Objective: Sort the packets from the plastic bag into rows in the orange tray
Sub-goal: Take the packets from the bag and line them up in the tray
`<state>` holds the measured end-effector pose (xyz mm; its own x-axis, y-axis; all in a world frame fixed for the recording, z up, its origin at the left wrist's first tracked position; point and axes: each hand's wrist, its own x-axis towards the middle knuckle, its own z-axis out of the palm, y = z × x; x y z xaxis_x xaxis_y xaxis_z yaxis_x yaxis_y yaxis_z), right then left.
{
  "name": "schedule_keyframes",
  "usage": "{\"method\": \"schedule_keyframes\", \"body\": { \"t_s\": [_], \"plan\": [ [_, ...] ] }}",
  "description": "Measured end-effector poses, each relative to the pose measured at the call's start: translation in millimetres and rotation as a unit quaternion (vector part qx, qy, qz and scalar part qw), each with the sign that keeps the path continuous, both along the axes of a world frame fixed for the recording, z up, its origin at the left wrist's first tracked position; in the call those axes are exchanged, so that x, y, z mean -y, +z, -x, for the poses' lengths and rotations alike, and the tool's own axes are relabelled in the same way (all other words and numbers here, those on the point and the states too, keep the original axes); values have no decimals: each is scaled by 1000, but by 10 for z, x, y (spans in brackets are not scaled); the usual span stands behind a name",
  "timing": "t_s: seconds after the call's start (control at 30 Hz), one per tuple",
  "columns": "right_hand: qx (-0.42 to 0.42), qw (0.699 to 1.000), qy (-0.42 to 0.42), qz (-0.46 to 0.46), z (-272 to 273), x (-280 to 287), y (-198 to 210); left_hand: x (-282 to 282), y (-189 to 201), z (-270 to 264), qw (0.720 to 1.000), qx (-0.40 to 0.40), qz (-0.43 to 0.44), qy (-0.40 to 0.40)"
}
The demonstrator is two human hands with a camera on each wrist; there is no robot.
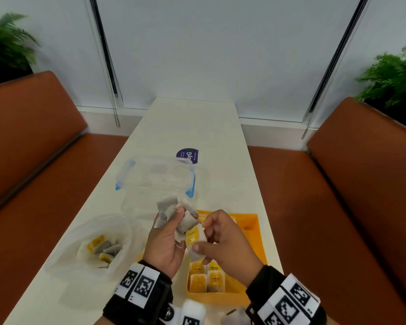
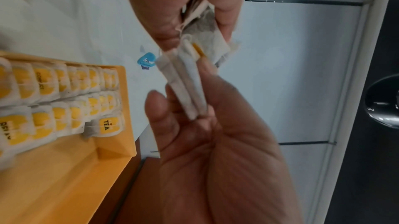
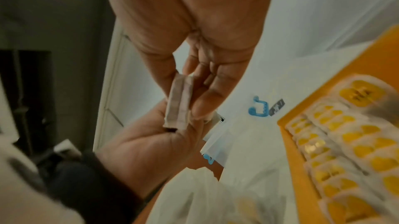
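My left hand [image 1: 171, 218] grips a bunch of grey-white tea packets [image 1: 168, 206] above the table, between the bag and the tray. My right hand [image 1: 199, 235] pinches one packet with a yellow label [image 1: 193, 238] at the edge of that bunch. In the left wrist view the packets [image 2: 186, 82] stand edge-on between the two hands. The right wrist view shows the pinched packets [image 3: 179, 103] edge-on. The orange tray [image 1: 250, 227] lies below my right hand and holds two rows of yellow-labelled packets [image 1: 208, 277]. The plastic bag [image 1: 117, 231] lies at the left with several packets inside.
A clear tub with blue clips [image 1: 155, 181] stands behind the hands, its lid beside a purple sticker [image 1: 187, 156]. The white table [image 1: 192, 123] is narrow, with orange benches [image 1: 33, 160] on both sides. The tray's far right part is bare.
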<state>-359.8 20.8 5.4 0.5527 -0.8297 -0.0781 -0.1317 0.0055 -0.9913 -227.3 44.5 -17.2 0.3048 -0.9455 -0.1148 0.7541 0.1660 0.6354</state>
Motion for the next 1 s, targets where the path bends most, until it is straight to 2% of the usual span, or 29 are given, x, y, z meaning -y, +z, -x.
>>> {"method": "schedule_keyframes", "body": {
  "t_s": [0.1, 0.27, 0.37, 0.47, 0.53, 0.6, 0.7, 0.8, 0.9, 1.0],
  "plan": [
    [9, 997, 41, -58, 42, 20, 30, -15, -4, -47, 1000, 0, -6, -5],
    [1, 996, 73, -47, 107, 6, 20, -4, -59, -81, 999, -21, -26, -8],
    [-9, 998, 49, -30, 183, 32, 50, -24, -34, -91, 999, -31, -22, -2],
    [-81, 996, -12, 24, 343, 179, 98, -59, 2, -102, 999, -32, -35, 4],
    [-164, 981, -42, 99, 460, 341, 138, -73, -4, -114, 999, -29, -45, 0],
    [-231, 962, -60, 136, 548, 523, 152, -78, -28, -111, 998, -26, -56, -2],
    [-338, 920, -62, 190, 574, 774, 75, -79, -67, -68, 997, -22, -66, -14],
    [-418, 891, -42, 171, 516, 962, -93, -71, -102, -12, 997, -26, -73, -32],
    [-507, 845, 18, 169, 398, 1080, -257, -56, -151, 18, 995, -25, -89, -42],
    [-553, 814, 60, 166, 245, 1146, -398, -47, -194, 45, 994, -26, -103, -39]
  ]
}}
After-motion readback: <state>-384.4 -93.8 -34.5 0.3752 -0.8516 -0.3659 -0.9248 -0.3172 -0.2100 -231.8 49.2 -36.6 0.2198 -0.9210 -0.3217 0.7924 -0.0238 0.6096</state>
